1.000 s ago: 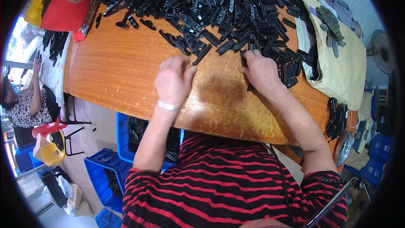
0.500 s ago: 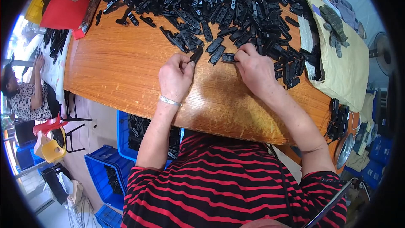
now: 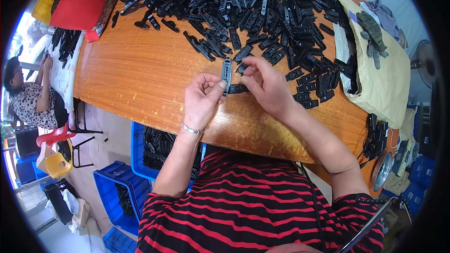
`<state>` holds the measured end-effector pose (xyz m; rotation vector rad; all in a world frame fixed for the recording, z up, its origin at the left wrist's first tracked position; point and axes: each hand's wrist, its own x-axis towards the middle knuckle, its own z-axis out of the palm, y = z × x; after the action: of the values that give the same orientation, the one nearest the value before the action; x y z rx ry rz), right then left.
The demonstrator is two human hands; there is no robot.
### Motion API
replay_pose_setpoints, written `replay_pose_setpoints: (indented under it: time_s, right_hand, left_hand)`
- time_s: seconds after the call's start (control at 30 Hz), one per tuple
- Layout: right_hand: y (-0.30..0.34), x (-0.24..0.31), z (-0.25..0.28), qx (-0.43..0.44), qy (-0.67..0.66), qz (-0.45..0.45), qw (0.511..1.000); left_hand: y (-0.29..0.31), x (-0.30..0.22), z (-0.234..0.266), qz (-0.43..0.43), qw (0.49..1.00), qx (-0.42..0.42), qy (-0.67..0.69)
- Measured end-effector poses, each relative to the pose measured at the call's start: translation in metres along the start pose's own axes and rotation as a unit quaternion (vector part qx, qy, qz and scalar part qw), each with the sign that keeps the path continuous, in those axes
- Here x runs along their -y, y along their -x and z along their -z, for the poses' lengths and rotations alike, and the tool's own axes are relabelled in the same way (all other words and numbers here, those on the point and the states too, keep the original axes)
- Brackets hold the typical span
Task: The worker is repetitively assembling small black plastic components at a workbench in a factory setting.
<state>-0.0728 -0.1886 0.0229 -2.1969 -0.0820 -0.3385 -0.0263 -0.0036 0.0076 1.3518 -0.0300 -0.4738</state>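
My left hand (image 3: pixel 204 99) is closed on a long, narrow black plastic part (image 3: pixel 227 70), pinched near its lower end. The part stands lengthwise away from me with a row of slots facing up. Just right of it hovers my right hand (image 3: pixel 268 84), thumb and index finger apart with a gap between them. One small black plastic piece (image 3: pixel 238 88) lies by the right thumb, its left end close to the long part. Another small black piece (image 3: pixel 242 68) sits below the right index fingertip; whether they touch, I cannot tell.
A big heap of black plastic parts (image 3: pixel 225 0) covers the table's (image 3: pixel 140 70) far side. At right stands a cream sack (image 3: pixel 384 79) with a glove on top. A red bag (image 3: pixel 83 2) is far left. Blue crates (image 3: pixel 112 182) stand below; another person (image 3: pixel 35 93) sits at left.
My left hand has turned the long part so its slotted face shows. My right hand has come nearer and its fingers have parted; a small piece now lies beside the long part.
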Motion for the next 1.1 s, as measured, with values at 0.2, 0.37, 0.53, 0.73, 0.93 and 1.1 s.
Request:
replay_pose_setpoints:
  time_s: [0.2, 0.37, 0.53, 0.73, 0.93, 1.1]
  right_hand:
    - [-0.021, 0.007, 0.009, 0.098, -0.244, -0.17, 0.95]
    - [-0.013, -0.006, 0.008, 0.107, -0.278, -0.205, 0.932]
    - [-0.006, -0.012, 0.006, 0.144, -0.256, -0.252, 0.922]
    - [-0.003, -0.016, 0.005, 0.146, -0.226, -0.265, 0.926]
    - [-0.001, -0.019, 0.002, 0.145, -0.215, -0.256, 0.931]
    - [-0.007, -0.017, 0.005, 0.171, -0.194, -0.277, 0.925]
  left_hand:
    - [-0.001, -0.006, -0.003, -0.063, 0.993, 0.038, -0.09]
    - [-0.006, -0.002, 0.002, -0.063, 0.987, 0.031, -0.146]
    - [-0.007, 0.006, -0.002, -0.073, 0.979, 0.007, -0.191]
    - [-0.012, 0.011, -0.007, -0.091, 0.952, -0.015, -0.29]
    - [-0.016, 0.013, -0.007, -0.084, 0.945, -0.019, -0.315]
    - [-0.021, 0.011, -0.007, -0.066, 0.947, -0.002, -0.315]
